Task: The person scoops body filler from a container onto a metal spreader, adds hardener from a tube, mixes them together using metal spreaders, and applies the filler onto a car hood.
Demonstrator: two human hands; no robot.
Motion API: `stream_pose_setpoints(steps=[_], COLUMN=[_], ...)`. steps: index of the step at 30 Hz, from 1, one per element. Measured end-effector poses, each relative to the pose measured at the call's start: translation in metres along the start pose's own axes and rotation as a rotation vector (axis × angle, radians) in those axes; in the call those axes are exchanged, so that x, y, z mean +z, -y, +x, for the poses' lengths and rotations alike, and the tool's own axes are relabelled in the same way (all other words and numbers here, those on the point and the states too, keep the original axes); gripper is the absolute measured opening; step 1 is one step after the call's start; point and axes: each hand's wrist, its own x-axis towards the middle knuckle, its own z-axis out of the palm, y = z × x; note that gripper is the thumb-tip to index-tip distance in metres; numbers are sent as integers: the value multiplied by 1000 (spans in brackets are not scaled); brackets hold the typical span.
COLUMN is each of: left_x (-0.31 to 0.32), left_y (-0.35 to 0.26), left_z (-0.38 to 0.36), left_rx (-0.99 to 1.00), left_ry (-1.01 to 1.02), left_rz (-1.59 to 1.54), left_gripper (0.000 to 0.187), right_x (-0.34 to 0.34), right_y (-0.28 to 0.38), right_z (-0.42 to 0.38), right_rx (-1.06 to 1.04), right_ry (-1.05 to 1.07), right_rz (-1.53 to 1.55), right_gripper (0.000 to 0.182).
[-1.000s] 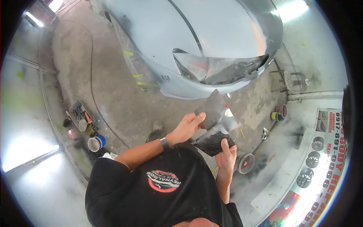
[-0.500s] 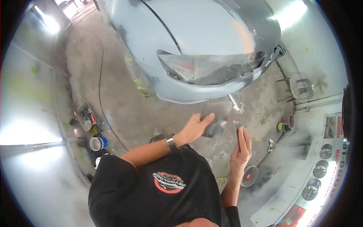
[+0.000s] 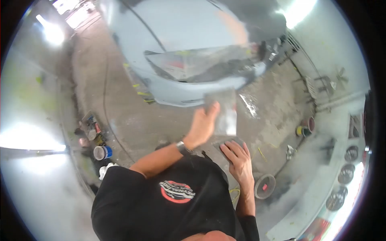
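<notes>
My left hand [image 3: 202,125], with a watch at its wrist, grips the near side of a flat, rectangular grey plate [image 3: 227,114]. Motion blurs the plate, and a bright shine lies on its lower right part. Lower and to the right, my right hand [image 3: 241,164] has its fingers pressed along a thin, dark grey spreader [image 3: 225,143], with its thumb hidden beneath. A small gap separates the spreader from the plate's lower edge. Ahead of both hands is a car body in grey primer [image 3: 181,94], with its headlight opening [image 3: 209,66] facing me.
A blue bucket [image 3: 103,152] and a pile of tools [image 3: 93,126] are at the left wall. On the right are a round tub [image 3: 265,186], a yellow-labelled can [image 3: 302,131], crumpled foil [image 3: 290,152] and a chair [image 3: 315,88]. A hose [image 3: 106,88] runs along the floor.
My right hand has moved left and down, turning the spreader from edge-on to flatter. The plate in my left hand has tilted and risen slightly. The car appears shifted left and up.
</notes>
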Motion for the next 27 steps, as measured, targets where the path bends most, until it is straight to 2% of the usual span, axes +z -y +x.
stream_pose_setpoints(steps=[1,3,5,7,8,10,11,14,17,18,20,22,23,26,27], left_x=[-12,-14,5,17,22,25,25,13,2,0,-1,6,8,13,16], left_y=[-8,-24,-45,-47,-47,-34,-28,-27,-27,-27,-25,-10,-6,-14,-23], left_z=[4,8,9,0,-4,-3,-1,2,10,13,16,20,19,15,10], left_rx=[-105,-231,-306,-369,-398,-282,-219,-238,-250,-198,-91,28,50,63,80], left_ry=[72,194,291,331,346,378,386,370,324,328,327,290,290,264,258], left_rz=[186,5,-715,-687,-670,-573,-527,-415,-426,-311,-93,-54,-29,40,109], left_gripper=[46,44,44,39,38,39,40,40,38,37,37,37,38,39,39], right_x=[-9,-35,-45,-43,-41,-38,-28,-9,-16,-18,-25,-25,-16,-31,-38], right_y=[-6,-6,-3,4,10,18,3,-36,-39,-38,-35,-18,-8,2,4], right_z=[-1,3,17,30,31,36,34,26,11,8,11,22,26,21,21], right_rx=[20,14,-70,-215,-186,-136,-132,-41,81,117,157,168,118,131,199], right_ry=[-10,-265,-503,-696,-634,-504,-454,-357,-195,-143,-310,-402,-296,-249,-297], right_rz=[-4,148,321,513,427,270,184,-19,-227,-295,-288,-342,-340,-482,-471], right_gripper=[53,56,64,77,72,65,67,73,70,69,65,63,63,63,61])
